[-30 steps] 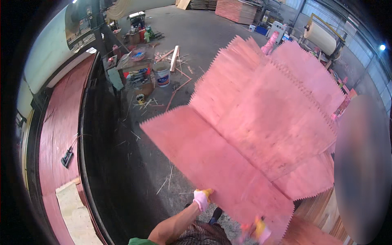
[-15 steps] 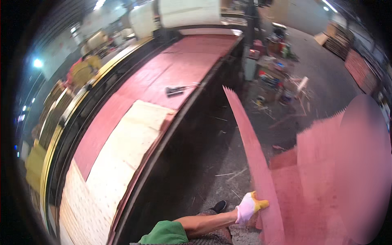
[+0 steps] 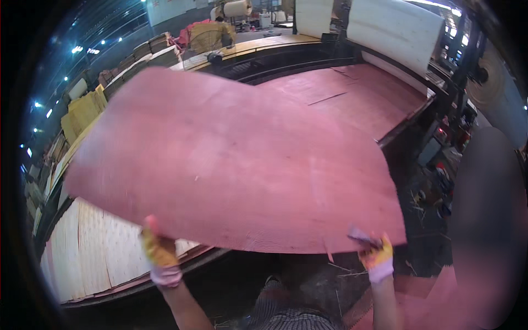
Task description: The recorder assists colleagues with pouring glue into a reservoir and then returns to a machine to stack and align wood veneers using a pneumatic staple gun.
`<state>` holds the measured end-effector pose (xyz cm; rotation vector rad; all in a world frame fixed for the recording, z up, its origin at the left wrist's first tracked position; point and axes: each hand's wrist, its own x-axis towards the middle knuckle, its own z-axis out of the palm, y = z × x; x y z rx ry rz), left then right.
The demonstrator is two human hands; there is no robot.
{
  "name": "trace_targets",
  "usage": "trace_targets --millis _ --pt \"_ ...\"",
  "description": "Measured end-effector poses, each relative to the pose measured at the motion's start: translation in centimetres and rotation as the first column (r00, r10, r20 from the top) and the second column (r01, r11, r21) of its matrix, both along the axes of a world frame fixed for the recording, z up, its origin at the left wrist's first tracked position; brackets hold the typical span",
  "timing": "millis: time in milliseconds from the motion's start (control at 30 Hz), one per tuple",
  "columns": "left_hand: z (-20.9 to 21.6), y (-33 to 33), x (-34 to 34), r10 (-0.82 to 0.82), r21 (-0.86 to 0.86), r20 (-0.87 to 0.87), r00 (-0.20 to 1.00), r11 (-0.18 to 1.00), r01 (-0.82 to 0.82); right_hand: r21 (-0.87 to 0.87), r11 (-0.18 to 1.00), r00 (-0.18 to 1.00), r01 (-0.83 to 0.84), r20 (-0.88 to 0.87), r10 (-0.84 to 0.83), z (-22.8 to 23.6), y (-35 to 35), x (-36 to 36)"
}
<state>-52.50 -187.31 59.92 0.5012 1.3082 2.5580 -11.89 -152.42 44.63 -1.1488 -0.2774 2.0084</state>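
Note:
A wide pink wood veneer sheet spans the middle of the view, bowed and held out over a long bed. My left hand, in a white and yellow glove, grips its near edge on the left. At the near right corner my right hand, gloved alike, is closed on the sheet. A small dark purplish piece shows at the right fingers; I cannot make out what it is. Below the sheet, pale veneer lies on the bed's near part, while pink veneer covers the far part.
More pink sheets lie low at the right. A large white roll stands at the bed's far end. Beyond the bed's left side are stacked boards and a yellow rail. Scraps and clutter lie on the floor at right.
The view has swung left toward the bed. Earlier a narrow pink veneer strip was in one gloved hand at the right; now both hands hold a wide sheet over the bed.

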Motion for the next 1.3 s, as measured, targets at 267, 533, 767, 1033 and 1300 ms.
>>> trace_targets --millis 267,533,767,1033,1300 --pt "-40.6 -11.6 -13.8 0.108 -0.048 0.767 0.632 0.993 -0.111 -0.160 0.983 0.992 -0.095 0.062 0.106 -19.1 19.9 -31.9" --pt "-43.1 -8.0 -17.0 0.314 -0.265 0.926 0.210 0.936 -0.232 -0.150 0.886 0.833 -0.438 0.303 0.463 -23.9 23.3 -38.9" --pt "-34.0 -3.6 -14.7 0.331 -0.199 0.821 0.466 0.930 -0.310 0.044 0.932 0.920 -0.359 0.187 0.345 -13.0 23.1 -35.7" --pt "-48.4 -0.9 -14.1 0.460 -0.388 0.886 0.060 0.807 -0.445 -0.400 0.817 0.807 -0.415 0.253 0.534 -31.3 29.5 -39.5" --pt "-51.4 1.2 -12.3 0.358 -0.305 0.913 0.196 0.917 -0.258 -0.288 0.829 0.762 -0.479 0.333 0.556 -31.9 32.2 -35.8"
